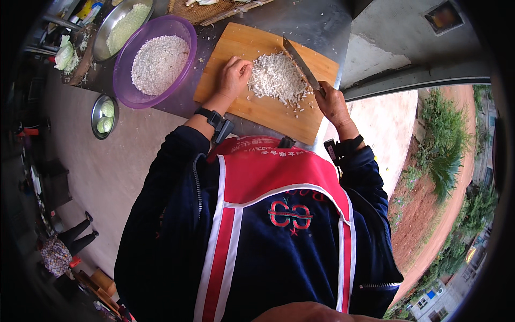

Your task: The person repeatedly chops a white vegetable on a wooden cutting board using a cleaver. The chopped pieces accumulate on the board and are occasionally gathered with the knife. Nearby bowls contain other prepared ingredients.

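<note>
My right hand (pixel 333 105) grips the handle of a kitchen knife (pixel 299 62). Its long dark blade slants up and left along the right edge of a heap of finely chopped white vegetable (pixel 275 76). The heap lies on a wooden cutting board (pixel 231 44), with small bits scattered around it. At the heap's left edge, my left hand (pixel 235 76) rests with its fingers curled in, and nothing shows between them. Left of the board stands a purple plastic basin (pixel 189 68) holding more chopped white pieces.
Behind the basin is a metal bowl (pixel 98 42) of pale green chopped vegetable. A cut cabbage (pixel 64 54) lies at the far left. A woven basket (pixel 193 12) sits at the back of the metal table (pixel 318 20). Cabbages fill a bowl (pixel 93 120) lower down; a person (pixel 60 249) is farther off.
</note>
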Demonstrator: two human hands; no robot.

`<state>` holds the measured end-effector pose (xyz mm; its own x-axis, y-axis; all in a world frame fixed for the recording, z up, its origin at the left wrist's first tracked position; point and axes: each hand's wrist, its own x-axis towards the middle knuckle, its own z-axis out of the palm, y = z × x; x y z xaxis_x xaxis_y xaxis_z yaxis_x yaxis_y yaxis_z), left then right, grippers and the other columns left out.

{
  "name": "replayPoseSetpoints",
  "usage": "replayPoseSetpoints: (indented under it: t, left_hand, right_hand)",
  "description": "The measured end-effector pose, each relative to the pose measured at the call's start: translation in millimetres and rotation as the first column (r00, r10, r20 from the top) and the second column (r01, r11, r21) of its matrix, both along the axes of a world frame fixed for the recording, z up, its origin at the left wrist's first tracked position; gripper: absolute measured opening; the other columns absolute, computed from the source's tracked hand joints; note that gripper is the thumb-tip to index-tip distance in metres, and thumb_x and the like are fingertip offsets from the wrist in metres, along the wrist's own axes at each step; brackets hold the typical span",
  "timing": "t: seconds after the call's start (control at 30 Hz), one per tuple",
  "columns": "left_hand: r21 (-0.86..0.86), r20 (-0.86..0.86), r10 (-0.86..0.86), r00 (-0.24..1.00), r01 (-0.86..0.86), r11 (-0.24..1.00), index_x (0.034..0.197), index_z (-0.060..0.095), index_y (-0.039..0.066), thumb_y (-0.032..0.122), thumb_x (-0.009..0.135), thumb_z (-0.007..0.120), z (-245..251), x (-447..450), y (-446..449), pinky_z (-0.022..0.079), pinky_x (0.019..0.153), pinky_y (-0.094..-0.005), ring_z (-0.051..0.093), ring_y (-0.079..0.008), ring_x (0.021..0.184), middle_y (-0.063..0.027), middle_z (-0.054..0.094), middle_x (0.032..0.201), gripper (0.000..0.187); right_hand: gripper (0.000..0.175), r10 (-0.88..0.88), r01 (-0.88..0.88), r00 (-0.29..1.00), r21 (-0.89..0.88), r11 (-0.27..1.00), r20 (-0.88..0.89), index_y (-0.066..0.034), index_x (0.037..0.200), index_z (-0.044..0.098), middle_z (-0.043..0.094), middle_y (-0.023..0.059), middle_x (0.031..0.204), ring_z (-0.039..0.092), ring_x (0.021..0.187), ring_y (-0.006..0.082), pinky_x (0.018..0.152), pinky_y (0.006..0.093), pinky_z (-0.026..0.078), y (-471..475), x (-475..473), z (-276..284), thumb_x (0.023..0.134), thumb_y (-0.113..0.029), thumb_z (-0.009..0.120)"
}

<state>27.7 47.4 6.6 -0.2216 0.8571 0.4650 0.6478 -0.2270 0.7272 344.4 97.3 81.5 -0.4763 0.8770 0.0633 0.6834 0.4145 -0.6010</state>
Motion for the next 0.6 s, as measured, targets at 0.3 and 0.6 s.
replayPoseSetpoints:
  t: [0.3, 0.6]
  left_hand:
    - [0.022, 0.021, 0.066, 0.998, -0.066, 0.998, 0.095, 0.068, 0.005, 0.004, 0.089, 0.065, -14, 7, -3, 0.051, 0.062, -0.0295, 0.063, -0.0193, 0.070, -0.0085, 0.062, 0.090, 0.006]
    - [0.043, 0.038, 0.058, 0.998, -0.060, 0.997, 0.093, 0.069, 0.006, 0.000, 0.085, 0.062, -16, 7, -3, 0.051, 0.060, -0.0305, 0.062, -0.0206, 0.069, -0.0091, 0.062, 0.088, 0.012]
  right_hand:
    - [0.023, 0.144, -0.145, 0.989, 0.089, 0.985, 0.010, -0.0010, 0.111, 0.060, 0.067, 0.0282, 0.087, 0.065, 0.086, 0.0476, 0.070, 0.0504, 0.053, 23, -2, -15, 0.097, -0.019, 0.062]
    - [0.023, 0.155, -0.161, 0.986, 0.091, 0.983, 0.063, -0.0007, 0.110, 0.058, 0.068, 0.0271, 0.088, 0.066, 0.085, 0.0461, 0.070, 0.0518, 0.053, 30, -17, -16, 0.097, -0.019, 0.061]
